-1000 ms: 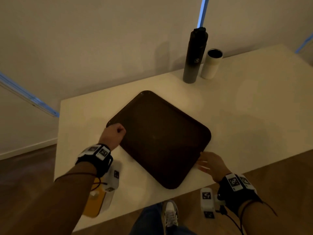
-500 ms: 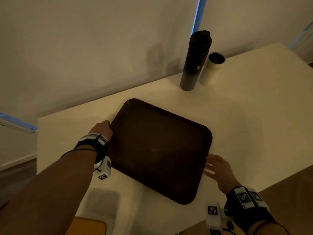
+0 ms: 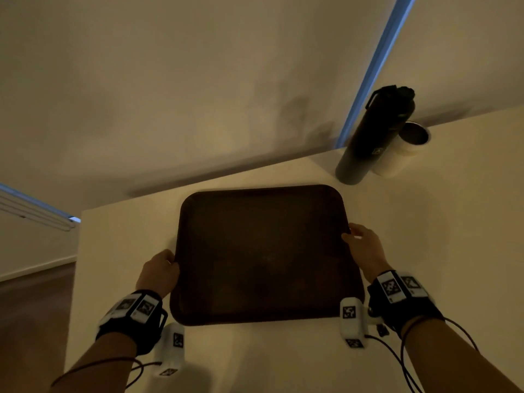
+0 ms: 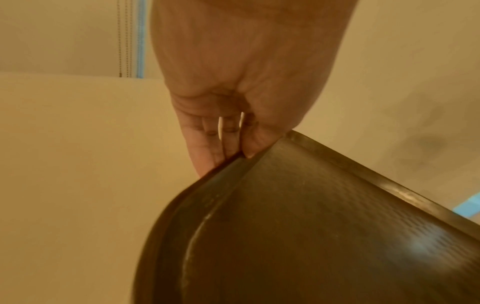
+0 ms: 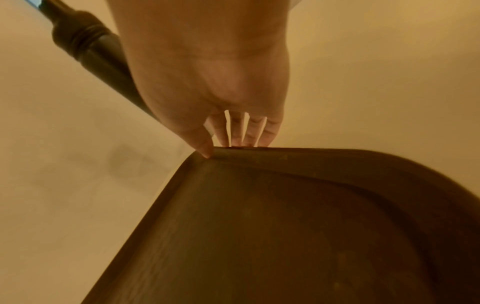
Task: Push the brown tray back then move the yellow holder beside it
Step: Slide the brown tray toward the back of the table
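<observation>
The brown tray (image 3: 263, 256) lies flat and empty on the white table (image 3: 453, 222), squared to the wall, its far rim close to the table's back edge. My left hand (image 3: 170, 260) pinches the tray's left rim, thumb on top and fingers beneath, as the left wrist view shows: hand (image 4: 233, 152), tray (image 4: 324, 226). My right hand (image 3: 354, 236) holds the right rim, thumb tip on the lip and fingers outside it; the right wrist view shows hand (image 5: 221, 147) and tray (image 5: 285, 226). The yellow holder is out of view.
A tall black bottle (image 3: 371, 137) stands at the back, just right of the tray's far right corner, with a white cup (image 3: 405, 148) behind it. The bottle (image 5: 98, 47) also shows past my right hand. The wall is close behind; the table's left edge (image 3: 76, 279) drops to wooden floor.
The tray has turned from a diagonal to square with the table and moved back toward the wall. My right hand went from its near corner to the right rim. The yellow holder left the view.
</observation>
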`<state>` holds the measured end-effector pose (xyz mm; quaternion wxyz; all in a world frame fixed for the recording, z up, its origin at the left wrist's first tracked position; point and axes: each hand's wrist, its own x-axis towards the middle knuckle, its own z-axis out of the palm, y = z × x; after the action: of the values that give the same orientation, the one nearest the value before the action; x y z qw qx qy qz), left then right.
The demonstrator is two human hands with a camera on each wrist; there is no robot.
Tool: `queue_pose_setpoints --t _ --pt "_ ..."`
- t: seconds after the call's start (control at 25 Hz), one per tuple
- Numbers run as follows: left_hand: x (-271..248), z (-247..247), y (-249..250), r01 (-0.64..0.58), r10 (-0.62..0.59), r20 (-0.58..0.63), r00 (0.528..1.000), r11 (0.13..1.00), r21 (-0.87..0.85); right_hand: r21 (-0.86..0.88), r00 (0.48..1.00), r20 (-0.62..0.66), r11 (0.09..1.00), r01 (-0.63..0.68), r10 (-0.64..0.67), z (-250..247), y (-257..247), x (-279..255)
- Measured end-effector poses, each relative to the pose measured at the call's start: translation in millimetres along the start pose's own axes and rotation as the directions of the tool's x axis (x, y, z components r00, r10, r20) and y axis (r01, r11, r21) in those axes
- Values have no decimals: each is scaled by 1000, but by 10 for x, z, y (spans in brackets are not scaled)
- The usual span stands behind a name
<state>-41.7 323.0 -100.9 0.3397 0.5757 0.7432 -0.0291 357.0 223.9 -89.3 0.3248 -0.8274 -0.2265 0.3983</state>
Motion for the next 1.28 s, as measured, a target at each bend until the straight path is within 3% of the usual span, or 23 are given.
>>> queue_pose_setpoints --t 0.28,0.52,1.0,1.28 --pt "77 55 21 73 -80 -33 996 983 -171 -127 996 8 987 93 -93 165 -446 452" --pt "183 18 115 78 -88 -28 996 964 -253 -168 997 19 983 77 -75 222 -650 684" --pt "241 -41 215 74 -83 -28 996 967 -243 -164 999 2 986 44 -44 282 -735 862" --pt "185 -47 242 52 -64 -56 996 977 -205 -168 998 54 985 33 -24 246 -720 875"
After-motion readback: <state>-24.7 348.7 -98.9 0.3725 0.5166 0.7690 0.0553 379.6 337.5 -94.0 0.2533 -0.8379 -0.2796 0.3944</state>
